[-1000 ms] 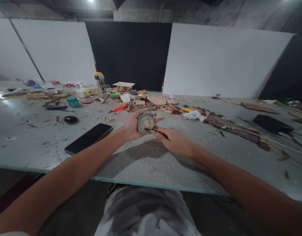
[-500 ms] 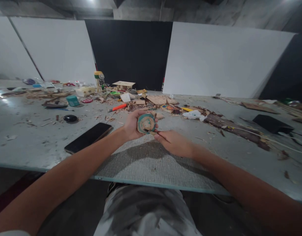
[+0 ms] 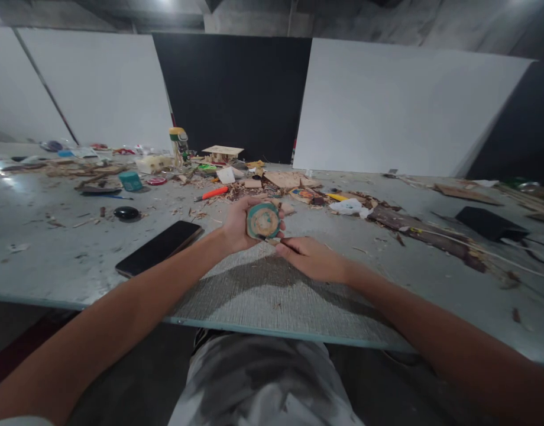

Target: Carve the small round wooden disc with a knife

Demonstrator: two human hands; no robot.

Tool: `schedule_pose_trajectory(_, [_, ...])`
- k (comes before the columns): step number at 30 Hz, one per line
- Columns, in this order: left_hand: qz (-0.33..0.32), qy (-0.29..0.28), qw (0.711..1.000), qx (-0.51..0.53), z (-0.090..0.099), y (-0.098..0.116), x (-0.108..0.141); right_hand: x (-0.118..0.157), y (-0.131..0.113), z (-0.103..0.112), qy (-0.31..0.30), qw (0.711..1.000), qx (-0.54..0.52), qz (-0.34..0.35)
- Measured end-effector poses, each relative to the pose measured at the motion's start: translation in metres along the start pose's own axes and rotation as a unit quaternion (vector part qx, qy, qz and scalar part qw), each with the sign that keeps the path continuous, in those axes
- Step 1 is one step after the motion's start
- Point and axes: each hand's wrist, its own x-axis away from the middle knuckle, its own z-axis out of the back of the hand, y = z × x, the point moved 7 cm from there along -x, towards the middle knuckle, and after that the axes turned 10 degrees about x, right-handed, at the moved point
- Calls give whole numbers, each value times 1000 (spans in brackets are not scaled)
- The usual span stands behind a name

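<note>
A round wooden disc (image 3: 264,220) with a teal painted ring and a bare wood middle is held up above the front of the table. My left hand (image 3: 237,228) is wrapped round it from the left, fingertips showing at its right edge. My right hand (image 3: 310,257) pinches a small brush (image 3: 272,240), whose dark tip touches the lower edge of the disc. To the left of my hands lies a black phone (image 3: 160,247).
On the table (image 3: 254,302) are a black oval object (image 3: 126,213), a teal jar (image 3: 130,181), an orange cutter (image 3: 212,193), wood scraps, a long bark strip (image 3: 423,234), a black box (image 3: 491,223) and a yellow-lidded bottle (image 3: 179,147).
My right hand and the brush have shifted slightly left and down along the rim of the disc. The disc has tilted or turned a little in my left hand.
</note>
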Motion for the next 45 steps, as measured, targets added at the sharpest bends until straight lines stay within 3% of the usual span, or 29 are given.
schedule_pose_trajectory(7, [-18, -10, 1000, 19, 0, 3, -4, 2, 0, 9, 54, 998, -19, -7])
schedule_pose_trajectory(11, [-40, 17, 999, 29, 6, 7, -6, 2, 4, 17, 103, 994, -7, -37])
schedule_pose_trajectory(17, [-63, 19, 998, 12, 8, 9, -6, 1, 8, 17, 115, 991, 18, -66])
schedule_pose_trajectory(26, [-81, 28, 996, 11, 12, 14, -6, 2, 8, 7, 65, 984, -139, -89])
schedule_pose_trajectory(31, [-95, 31, 995, 22, 14, 17, -7, 2, 11, -4, 23, 947, -301, -110])
schedule_pose_trajectory(37, [-113, 21, 993, 7, 13, 19, -7, 3, 8, -13, -26, 902, -414, -117])
schedule_pose_trajectory(45, [-133, 22, 990, -42, 13, 18, -5, 3, 2, -17, -42, 885, -451, -107])
